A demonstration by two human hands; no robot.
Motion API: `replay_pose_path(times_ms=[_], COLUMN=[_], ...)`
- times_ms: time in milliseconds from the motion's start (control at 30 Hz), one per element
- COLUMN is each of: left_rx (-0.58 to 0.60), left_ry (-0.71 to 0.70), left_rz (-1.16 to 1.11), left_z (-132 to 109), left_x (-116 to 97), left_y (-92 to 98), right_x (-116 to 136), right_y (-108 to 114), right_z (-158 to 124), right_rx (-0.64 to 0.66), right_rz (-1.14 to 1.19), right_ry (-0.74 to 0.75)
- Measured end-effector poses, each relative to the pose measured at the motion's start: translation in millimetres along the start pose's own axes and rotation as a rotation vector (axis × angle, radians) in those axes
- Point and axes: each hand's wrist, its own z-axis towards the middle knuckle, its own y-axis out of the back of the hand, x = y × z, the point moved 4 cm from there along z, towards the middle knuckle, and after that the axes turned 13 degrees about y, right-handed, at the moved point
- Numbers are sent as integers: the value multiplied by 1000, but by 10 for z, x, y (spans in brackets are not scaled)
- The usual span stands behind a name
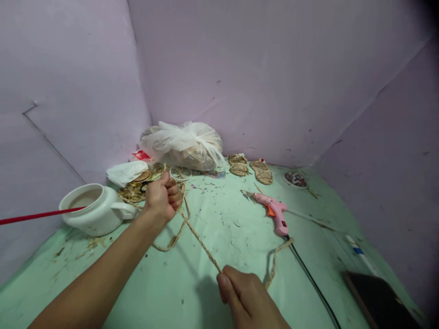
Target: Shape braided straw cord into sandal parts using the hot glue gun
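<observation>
A braided straw cord point(200, 242) runs in a straight line between my two hands. My left hand point(162, 196) is closed in a fist around it, farther out over the green surface. Nearer to me, my right hand point(245, 292) pinches the same cord between thumb and fingers. Slack loops of cord hang and lie below my left fist, and another length emerges beyond my right hand, reaching toward the glue gun's cable. A pink glue gun point(274, 210) with an orange trigger lies to the right of the cord.
A white pot point(92, 210) with a red stick in it stands left. Behind are a tied plastic bag point(185, 146), a white ring point(180, 173) and two woven straw soles point(261, 172). At right sit a small round dish point(295, 179) and a dark flat object point(379, 299). Walls enclose the surface.
</observation>
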Motion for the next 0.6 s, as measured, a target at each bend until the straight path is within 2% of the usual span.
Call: replay_pose_path(times_ms=[100, 200, 333, 500, 600], left_rx=[24, -21, -143, -309, -442], left_ry=[-36, -87, -170, -268, -330], left_rz=[42, 89, 193, 445, 692], left_z=[29, 73, 110, 66, 51], left_x=[-78, -165, -185, -231, -330], left_y=[32, 96, 158, 155, 153], right_x=[-92, -218, -295, -241, -223], right_y=[108, 191, 172, 137, 167], right_z=[35, -28, -156, -150, -93], right_rx=[44, 36, -27, 54, 80], right_rz=[-114, -171, -185, -284, -390], right_ry=[70, 96, 122, 123, 77])
